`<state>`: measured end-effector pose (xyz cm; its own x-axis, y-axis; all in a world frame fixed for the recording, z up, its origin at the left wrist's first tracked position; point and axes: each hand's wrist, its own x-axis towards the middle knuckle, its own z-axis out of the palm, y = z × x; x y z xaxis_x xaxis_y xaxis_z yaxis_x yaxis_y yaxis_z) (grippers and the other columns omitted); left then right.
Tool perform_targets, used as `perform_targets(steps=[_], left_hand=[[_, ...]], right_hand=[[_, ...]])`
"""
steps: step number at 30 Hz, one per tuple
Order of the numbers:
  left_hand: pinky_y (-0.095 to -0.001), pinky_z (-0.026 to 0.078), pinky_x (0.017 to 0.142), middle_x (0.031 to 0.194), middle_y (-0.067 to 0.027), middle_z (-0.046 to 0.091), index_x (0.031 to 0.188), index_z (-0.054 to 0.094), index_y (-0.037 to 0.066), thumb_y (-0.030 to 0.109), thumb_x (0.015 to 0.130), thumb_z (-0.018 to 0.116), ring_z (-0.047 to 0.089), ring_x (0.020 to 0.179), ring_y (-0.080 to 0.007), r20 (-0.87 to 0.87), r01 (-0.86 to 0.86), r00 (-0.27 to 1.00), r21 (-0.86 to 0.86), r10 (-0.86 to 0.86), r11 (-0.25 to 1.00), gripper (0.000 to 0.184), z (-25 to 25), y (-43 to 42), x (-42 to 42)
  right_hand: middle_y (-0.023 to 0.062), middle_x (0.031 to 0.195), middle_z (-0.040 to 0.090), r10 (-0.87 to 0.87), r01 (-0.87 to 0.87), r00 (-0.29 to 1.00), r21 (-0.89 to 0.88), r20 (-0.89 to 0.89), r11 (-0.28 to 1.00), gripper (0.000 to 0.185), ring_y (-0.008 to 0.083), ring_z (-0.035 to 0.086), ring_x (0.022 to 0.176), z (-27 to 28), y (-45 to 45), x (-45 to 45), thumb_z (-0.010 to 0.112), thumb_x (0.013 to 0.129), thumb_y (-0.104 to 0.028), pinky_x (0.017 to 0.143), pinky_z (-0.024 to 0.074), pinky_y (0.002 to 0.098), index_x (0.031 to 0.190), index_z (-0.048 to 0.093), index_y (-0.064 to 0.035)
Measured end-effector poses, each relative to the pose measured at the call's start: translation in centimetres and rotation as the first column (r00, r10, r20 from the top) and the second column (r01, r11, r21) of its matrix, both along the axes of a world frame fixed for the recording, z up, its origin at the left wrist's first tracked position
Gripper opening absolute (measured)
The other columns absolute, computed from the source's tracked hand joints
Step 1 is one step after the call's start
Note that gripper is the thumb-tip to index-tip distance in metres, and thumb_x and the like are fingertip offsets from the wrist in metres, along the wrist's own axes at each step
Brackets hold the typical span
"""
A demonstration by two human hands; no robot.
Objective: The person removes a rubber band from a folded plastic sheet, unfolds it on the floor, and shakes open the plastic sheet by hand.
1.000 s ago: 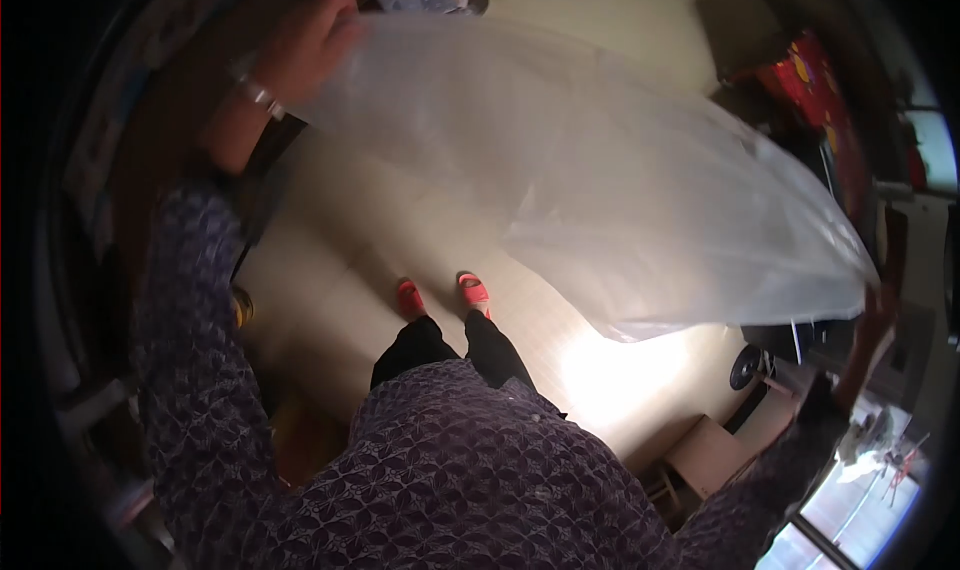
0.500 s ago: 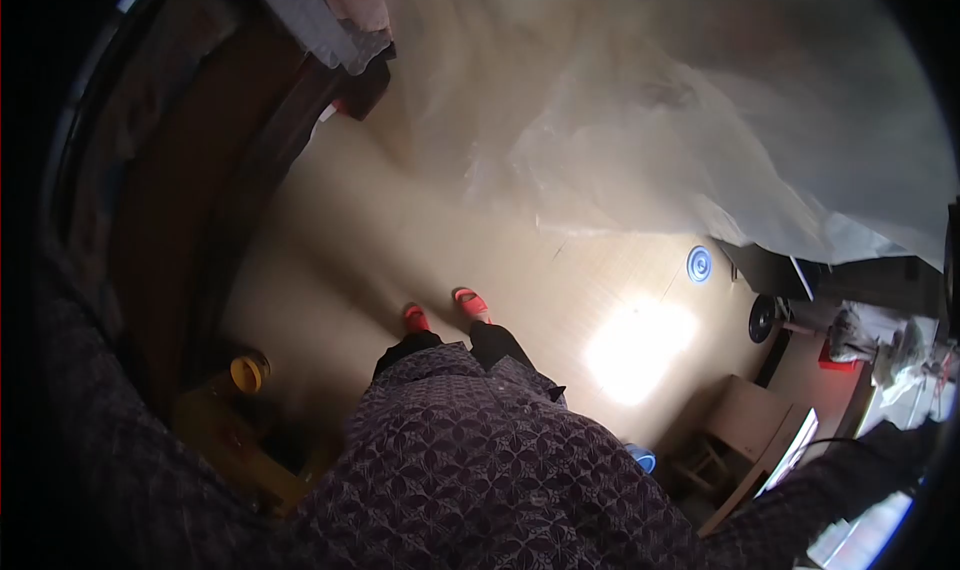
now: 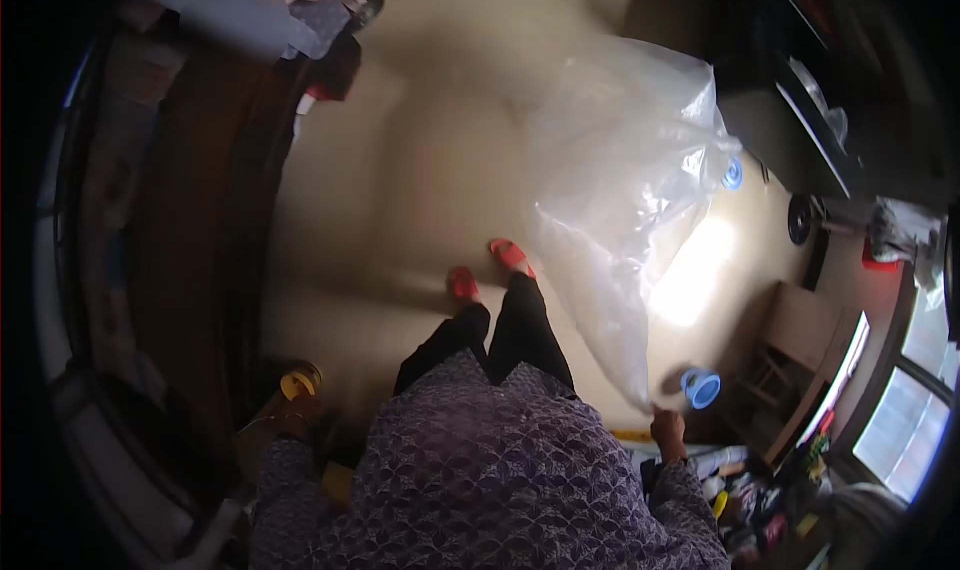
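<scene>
A large clear plastic bag (image 3: 620, 170) billows over the floor in front of me and narrows to a point on the right. My right hand (image 3: 668, 432) is closed on that narrow corner. On the other side, my left hand (image 3: 295, 415) is lowered beside my body, with a thin bangle at the wrist. It is nearest to a yellow container (image 3: 301, 380) behind it; whether they touch is unclear, and its fingers are dark and blurred. Below me are my red slippers (image 3: 510, 257) on the pale floor.
A blue bucket (image 3: 701, 387) stands just beyond my right hand. Further right are a wooden table (image 3: 800, 320) and a window (image 3: 900, 430). Dark wooden furniture (image 3: 190, 230) runs along the left. Mixed items (image 3: 750, 510) lie piled at lower right.
The plastic has swung down from across the upper right and gathered into a narrower shape reaching my right hand. My right arm has dropped closer, and both hands now show.
</scene>
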<state>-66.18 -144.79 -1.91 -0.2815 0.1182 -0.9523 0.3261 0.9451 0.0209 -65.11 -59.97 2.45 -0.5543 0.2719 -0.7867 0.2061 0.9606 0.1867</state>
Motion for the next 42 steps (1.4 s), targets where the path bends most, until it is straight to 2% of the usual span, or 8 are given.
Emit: perform_targets(steps=[4, 5, 7, 12, 16, 20, 32, 42], left_hand=[[-0.0484, 0.049, 0.08, 0.097, -0.0171, 0.064, 0.096, 0.061, 0.005, 0.027, 0.084, 0.053, 0.062, 0.091, -0.0367, -0.105, -0.337, 0.93, 0.134, 0.351, 0.932, 0.027, -4.8, 4.0, -8.3], [-0.0461, 0.048, 0.082, 0.099, -0.0166, 0.064, 0.102, 0.062, 0.009, 0.028, 0.082, 0.058, 0.061, 0.093, -0.0376, -0.205, -0.248, 0.939, 0.155, 0.276, 0.956, 0.028, -8.0, 4.8, -10.7], [-0.0457, 0.048, 0.082, 0.104, -0.0169, 0.063, 0.121, 0.055, 0.015, 0.022, 0.078, 0.064, 0.06, 0.096, -0.0362, -0.323, -0.444, 0.723, 0.461, 0.611, 0.769, 0.045, -2.9, 14.3, -19.9], [-0.0408, 0.044, 0.088, 0.115, -0.0099, 0.058, 0.129, 0.049, 0.014, 0.019, 0.068, 0.075, 0.055, 0.105, -0.029, -0.264, 0.051, 0.782, 0.93, 0.565, 0.364, 0.066, 4.3, 32.5, -29.4], [-0.0455, 0.032, 0.096, 0.139, -0.0068, 0.039, 0.135, 0.043, 0.021, 0.024, 0.063, 0.079, 0.04, 0.125, -0.0252, -0.368, 0.232, 0.841, 0.907, 0.396, 0.35, 0.08, 10.1, 41.2, -31.2], [-0.0456, 0.027, 0.1, 0.14, -0.009, 0.037, 0.137, 0.04, 0.021, 0.026, 0.064, 0.078, 0.038, 0.127, -0.0255, -0.44, 0.263, 0.752, 0.883, 0.491, 0.389, 0.083, 9.6, 45.5, -33.7], [-0.0437, 0.047, 0.087, 0.146, -0.022, 0.023, 0.143, 0.025, 0.023, 0.022, 0.071, 0.075, 0.041, 0.123, -0.0406, -0.167, 0.032, 0.673, 0.98, 0.72, 0.197, 0.087, 6.0, 64.3, -43.4], [-0.0386, 0.049, 0.091, 0.152, -0.0157, 0.013, 0.145, 0.016, 0.03, 0.017, 0.068, 0.075, 0.043, 0.125, -0.0349, -0.333, 0.131, 0.858, 0.878, 0.39, 0.461, 0.098, 6.1, 77.4, -53.2]], right_hand=[[0.0142, 0.1, 0.066, 0.214, -0.239, 0.873, -0.004, -0.439, 0.971, 0.035, 0.0326, 0.051, 0.112, 1.3, -3.5, -7.5, 0.048, 0.081, -0.012, 0.091, 0.0366, 0.0499, 0.11, 0.066, -0.016], [0.0125, 0.104, 0.066, 0.111, -0.206, 0.873, -0.153, -0.476, 0.966, 0.034, 0.0289, 0.054, 0.112, 4.2, -6.9, -12.0, 0.049, 0.079, -0.009, 0.092, 0.0363, 0.0481, 0.109, 0.065, -0.0126], [0.013, 0.1, 0.066, -0.001, -0.202, 0.852, -0.33, -0.524, 0.922, 0.039, 0.0303, 0.06, 0.101, 7.0, -11.1, -17.5, 0.049, 0.076, -0.005, 0.091, 0.0378, 0.0426, 0.113, 0.061, -0.0096], [0.022, 0.095, 0.064, -0.286, -0.194, 0.861, -0.791, -0.421, 0.58, 0.045, 0.0361, 0.063, 0.084, 10.1, -16.9, -21.1, 0.05, 0.075, 0.007, 0.072, 0.0506, 0.0379, 0.12, 0.053, 0.0025], [0.022, 0.086, 0.062, -0.142, -0.21, 0.928, -0.799, -0.344, 0.564, 0.043, 0.0371, 0.06, 0.076, 14.8, -18.3, -22.2, 0.054, 0.079, 0.004, 0.068, 0.0475, 0.0376, 0.122, 0.053, 0.0024], [0.0204, 0.079, 0.061, -0.31, -0.154, 0.895, -0.875, -0.32, 0.458, 0.042, 0.0351, 0.059, 0.072, 20.1, -15.5, -21.9, 0.057, 0.073, 0.006, 0.067, 0.0458, 0.0394, 0.115, 0.057, 0.0056], [0.013, 0.078, 0.066, -0.337, -0.112, 0.752, -0.613, -0.566, 0.782, 0.037, 0.0287, 0.064, 0.073, 31.9, -4.8, -17.0, 0.063, 0.062, 0.008, 0.068, 0.0462, 0.0346, 0.098, 0.065, -0.001], [0.0163, 0.088, 0.065, -0.494, 0.239, 0.664, -0.467, -0.561, 0.852, 0.025, 0.0331, 0.061, 0.08, 40.7, -4.6, -14.6, 0.056, 0.072, 0.005, 0.072, 0.0467, 0.0401, 0.094, 0.066, 0.0008]])
